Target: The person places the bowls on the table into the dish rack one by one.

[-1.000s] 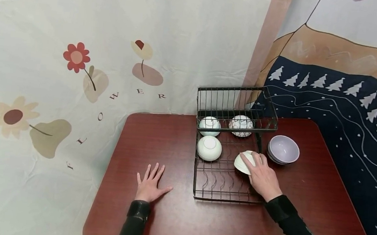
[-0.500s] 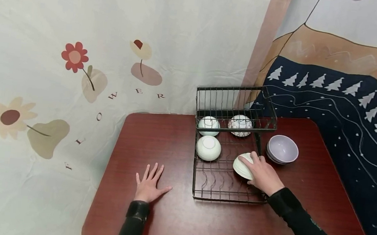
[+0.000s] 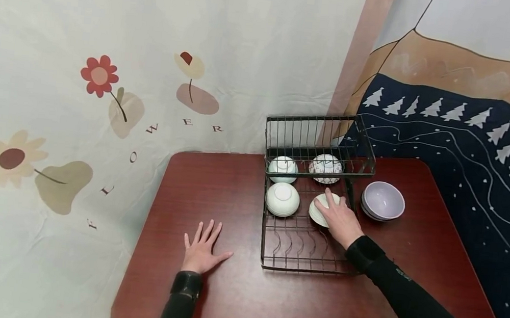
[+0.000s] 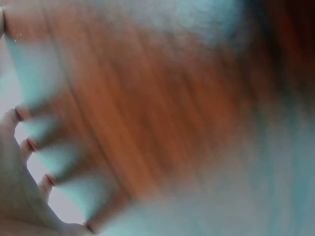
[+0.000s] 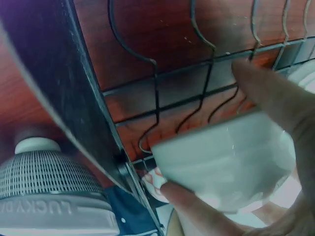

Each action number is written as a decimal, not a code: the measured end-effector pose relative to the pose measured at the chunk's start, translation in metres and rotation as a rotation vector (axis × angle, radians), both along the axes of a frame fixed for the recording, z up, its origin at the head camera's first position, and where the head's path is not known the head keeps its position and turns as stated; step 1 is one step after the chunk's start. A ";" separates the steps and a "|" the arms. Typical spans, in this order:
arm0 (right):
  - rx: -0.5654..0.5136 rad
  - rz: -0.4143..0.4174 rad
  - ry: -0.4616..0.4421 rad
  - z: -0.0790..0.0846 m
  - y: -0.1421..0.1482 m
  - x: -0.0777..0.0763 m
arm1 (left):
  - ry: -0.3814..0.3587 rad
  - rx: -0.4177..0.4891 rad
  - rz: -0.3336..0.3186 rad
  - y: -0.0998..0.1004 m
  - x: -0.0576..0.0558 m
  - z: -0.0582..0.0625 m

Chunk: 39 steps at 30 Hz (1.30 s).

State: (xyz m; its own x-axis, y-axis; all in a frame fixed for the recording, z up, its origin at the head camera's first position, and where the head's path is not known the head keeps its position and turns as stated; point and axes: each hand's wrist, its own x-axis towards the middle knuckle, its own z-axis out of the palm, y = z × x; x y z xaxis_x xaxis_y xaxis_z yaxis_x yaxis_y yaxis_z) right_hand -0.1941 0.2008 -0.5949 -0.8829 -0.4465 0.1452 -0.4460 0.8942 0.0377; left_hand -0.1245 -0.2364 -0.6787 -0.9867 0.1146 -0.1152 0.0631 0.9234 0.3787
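"What does the right hand [image 3: 340,222] have?"

"A smooth, pale cream round bowl [image 5: 221,162], upside down, with the fingers curved around its sides, gripping it."

"Where's that bowl?"

"At the black wire dish rack [image 3: 308,271], just beside an upturned white round bowl [image 3: 282,201]. I can't tell whether it touches the rack."

"And the left hand [image 3: 201,255]?"

"Palm down on the glossy reddish-brown tabletop [image 3: 215,188], fingers spread, apart from the rack."

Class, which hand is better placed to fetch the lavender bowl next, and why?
Probably the right hand, once off its cream bowl: it is nearer the lavender bowl. The left hand lies spread left of the rack.
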 end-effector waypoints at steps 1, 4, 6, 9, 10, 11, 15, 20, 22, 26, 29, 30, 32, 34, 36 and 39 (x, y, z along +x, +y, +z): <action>0.003 -0.011 0.008 -0.002 0.000 -0.001 | -0.008 -0.007 0.001 0.000 -0.001 0.000; -0.001 -0.031 0.028 -0.007 0.002 -0.005 | -0.020 -0.022 0.002 0.001 -0.001 0.001; -0.006 -0.033 0.046 -0.010 0.002 -0.008 | -0.023 -0.032 0.004 0.001 -0.002 0.000; -0.007 -0.036 0.071 -0.015 0.002 -0.010 | -0.020 -0.044 0.003 0.001 -0.002 -0.001; -0.004 -0.039 0.079 -0.017 0.002 -0.011 | -0.017 -0.045 0.001 0.001 -0.002 -0.001; -0.005 -0.042 0.086 -0.019 0.002 -0.012 | -0.014 -0.046 -0.001 0.001 -0.002 -0.002; -0.008 -0.067 0.089 -0.024 0.004 -0.014 | -0.016 -0.035 -0.001 0.002 -0.001 -0.001; -0.021 -0.080 0.075 -0.026 0.006 -0.017 | -0.013 -0.033 0.003 0.003 -0.001 0.000; -0.022 -0.075 0.077 -0.025 0.007 -0.019 | -0.008 -0.036 0.002 0.003 -0.002 0.000; -0.009 -0.069 0.070 -0.022 0.008 -0.025 | -0.013 -0.025 0.005 0.002 -0.005 0.000; -0.027 -0.070 0.056 -0.020 0.008 -0.029 | -0.025 -0.022 0.009 0.000 -0.006 -0.001; -0.037 -0.071 0.053 -0.020 0.009 -0.030 | -0.027 -0.025 0.010 0.000 -0.006 -0.001; -0.056 -0.075 0.054 -0.020 0.009 -0.031 | -0.025 -0.031 0.007 0.000 -0.005 0.000; -0.073 -0.076 0.055 -0.020 0.009 -0.032 | -0.020 -0.031 0.003 0.001 -0.004 0.000; -0.086 -0.071 0.058 -0.021 0.009 -0.032 | -0.022 -0.036 0.001 0.001 -0.003 0.000; -0.103 -0.058 0.064 -0.022 0.009 -0.032 | -0.025 -0.035 0.004 0.001 -0.001 -0.001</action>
State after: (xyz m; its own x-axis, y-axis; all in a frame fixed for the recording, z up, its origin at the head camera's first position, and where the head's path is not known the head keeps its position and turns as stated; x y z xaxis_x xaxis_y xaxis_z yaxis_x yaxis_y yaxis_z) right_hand -0.2262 0.2103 -0.6167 -0.8944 -0.3745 0.2445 -0.3928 0.9192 -0.0290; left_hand -0.1255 -0.2353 -0.6793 -0.9840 0.1059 -0.1435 0.0501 0.9362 0.3480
